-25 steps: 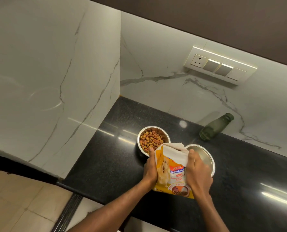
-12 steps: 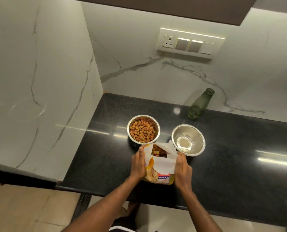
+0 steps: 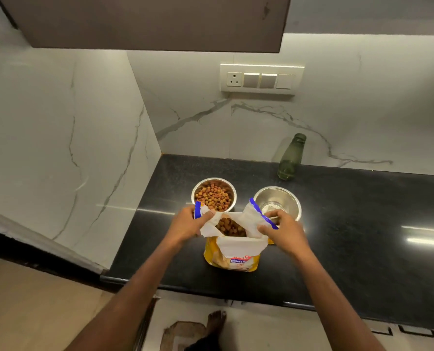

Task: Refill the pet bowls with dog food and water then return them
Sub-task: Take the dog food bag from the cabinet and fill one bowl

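Note:
A yellow dog food bag (image 3: pixel 232 257) stands upright on the black counter (image 3: pixel 350 236), its mouth open with kibble showing inside. My left hand (image 3: pixel 185 224) pinches the bag's left top flap and my right hand (image 3: pixel 281 229) pinches the right flap, pulling them apart. Behind the bag on the left sits a steel bowl (image 3: pixel 213 193) filled with brown kibble. On the right, partly behind my right hand, sits a second steel bowl (image 3: pixel 278 200) with no food in it. A dark green bottle (image 3: pixel 290 157) stands against the back wall.
A marble side wall (image 3: pixel 71 148) closes the counter on the left. A switch panel (image 3: pixel 260 78) hangs on the back wall under a dark cabinet (image 3: pixel 147 21). The counter's front edge runs just below the bag; my bare foot (image 3: pixel 214 323) shows on the floor.
The bag went from tilted over the bowls to standing upright on the counter. My hands moved from its sides up to the top flaps and spread them apart.

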{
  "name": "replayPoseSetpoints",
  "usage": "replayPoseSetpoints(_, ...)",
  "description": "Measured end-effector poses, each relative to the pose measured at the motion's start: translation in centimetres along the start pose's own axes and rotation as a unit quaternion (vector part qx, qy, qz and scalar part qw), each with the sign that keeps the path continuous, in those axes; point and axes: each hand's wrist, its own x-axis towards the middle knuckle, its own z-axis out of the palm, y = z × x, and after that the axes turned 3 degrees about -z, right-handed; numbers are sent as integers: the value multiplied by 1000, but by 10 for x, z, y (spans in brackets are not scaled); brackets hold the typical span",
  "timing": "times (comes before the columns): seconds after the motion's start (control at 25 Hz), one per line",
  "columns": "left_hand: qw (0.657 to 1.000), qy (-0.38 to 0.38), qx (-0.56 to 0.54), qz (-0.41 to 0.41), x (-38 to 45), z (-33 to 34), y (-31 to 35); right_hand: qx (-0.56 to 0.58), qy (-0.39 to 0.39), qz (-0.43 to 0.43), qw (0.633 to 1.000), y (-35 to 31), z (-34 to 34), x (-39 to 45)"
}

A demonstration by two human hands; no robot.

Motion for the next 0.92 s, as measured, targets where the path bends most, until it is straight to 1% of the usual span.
replayPoseSetpoints(0.04, 996, 19, 81, 41, 0, -2, 9, -57, 13, -42, 997, -9, -4, -1)
replayPoseSetpoints(0.08, 981, 47, 164, 87, 1, -6, 20, -92, 29, -92, 991, -20, -8, -2)
replayPoseSetpoints(0.12, 960, 70, 234, 138, 0, -9, 31, -117, 37, -143, 982, -30, -12, -4)
replayPoseSetpoints(0.16, 937, 74, 289, 182, 0, -13, 41, -139, 36, -190, 971, -41, -14, -6)
replayPoseSetpoints(0.2, 921, 55, 321, 211, 1, -18, 49, -159, 26, -229, 960, -49, -14, -6)
replayPoseSetpoints(0.24, 915, 29, 334, 226, 0, -23, 53, -171, 6, -265, 949, -51, -15, -9)
replayPoseSetpoints(0.28, 914, 8, 330, 235, 0, -28, 49, -169, -21, -296, 940, -47, -16, -12)
replayPoseSetpoints(0.32, 925, -4, 300, 234, -2, -34, 42, -143, -47, -311, 938, -36, -17, -13)
replayPoseSetpoints(0.36, 949, -10, 228, 220, -5, -41, 29, -82, -69, -306, 946, -21, -19, -16)
replayPoseSetpoints(0.4, 974, -23, 116, 195, -10, -48, 12, 15, -95, -275, 957, -4, -22, -21)
replayPoseSetpoints(0.44, 985, -40, 14, 167, -13, -52, -9, 114, -117, -228, 960, 16, -24, -25)
replayPoseSetpoints(0.48, 986, -60, -36, 151, -17, -54, -29, 180, -132, -190, 956, 35, -25, -28)
replayPoseSetpoints(0.52, 985, -79, -14, 152, -19, -51, -48, 189, -138, -171, 957, 53, -24, -29)
replayPoseSetpoints(0.56, 983, -91, 46, 156, -20, -44, -63, 155, -138, -165, 964, 67, -19, -28)
replayPoseSetpoints(0.6, 977, -101, 95, 165, -21, -31, -68, 93, -136, -171, 971, 74, -10, -27)
replayPoseSetpoints(0.64, 972, -103, 108, 183, -22, -14, -66, 48, -126, -183, 974, 73, 1, -27)
replayPoseSetpoints(0.68, 970, -100, 90, 204, -20, 5, -59, 32, -111, -190, 975, 66, 13, -24)
replayPoseSetpoints(0.72, 971, -92, 63, 212, -18, 24, -50, 57, -88, -181, 978, 54, 27, -20)
replayPoseSetpoints(0.76, 973, -78, 39, 212, -14, 39, -40, 86, -60, -176, 979, 41, 40, -16)
replayPoseSetpoints(0.84, 976, -28, 32, 212, -4, 55, -27, 111, 10, -197, 974, 26, 55, -5)
replayPoseSetpoints(0.88, 976, 7, 34, 214, 2, 55, -24, 118, 29, -191, 974, 21, 56, 3)
replayPoseSetpoints(0.92, 975, 42, 22, 216, 9, 50, -21, 134, 31, -170, 976, 16, 54, 8)
